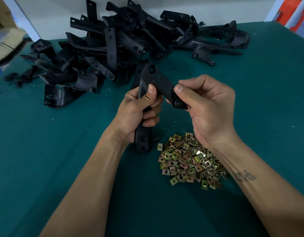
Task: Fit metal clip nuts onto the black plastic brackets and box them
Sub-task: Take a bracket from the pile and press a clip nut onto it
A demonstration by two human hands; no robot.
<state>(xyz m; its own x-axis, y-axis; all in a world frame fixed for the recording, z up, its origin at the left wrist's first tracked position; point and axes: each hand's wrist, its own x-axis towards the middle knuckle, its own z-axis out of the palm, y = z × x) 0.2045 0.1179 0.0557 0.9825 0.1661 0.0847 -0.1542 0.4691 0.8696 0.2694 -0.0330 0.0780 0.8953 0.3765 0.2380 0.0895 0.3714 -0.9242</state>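
Forearms come in from the bottom edge, and between them, nearest on the counter (45, 159), lies a heap of clip nuts (190, 159), brass-coloured squares loosely piled. Above the heap the left hand (139, 106) is wrapped around the long shank of a black bracket (156, 79), thumb pressed on its face; the bracket's lower end sticks out below the fist, close to the heap's left edge. The right hand (207, 103) pinches the bracket's short angled arm between thumb and forefinger, near a round hole at its tip. Whether a nut is already under those fingers cannot be told; none shows.

My reading is that the fitting step is in hand: either a nut is being pushed onto that arm, or the arm is being set up to take one. The next move would call for a firm hold by the left hand while a nut slides over the edge until its hole lines up with the bracket's hole.

Green cloth covers the counter, flecked with small shavings. A big pile of brackets (130, 35) sits along the far side against a pale wall. Cardboard boxes (6, 36), blurred, stand at the far left; something orange shows at the top right corner.
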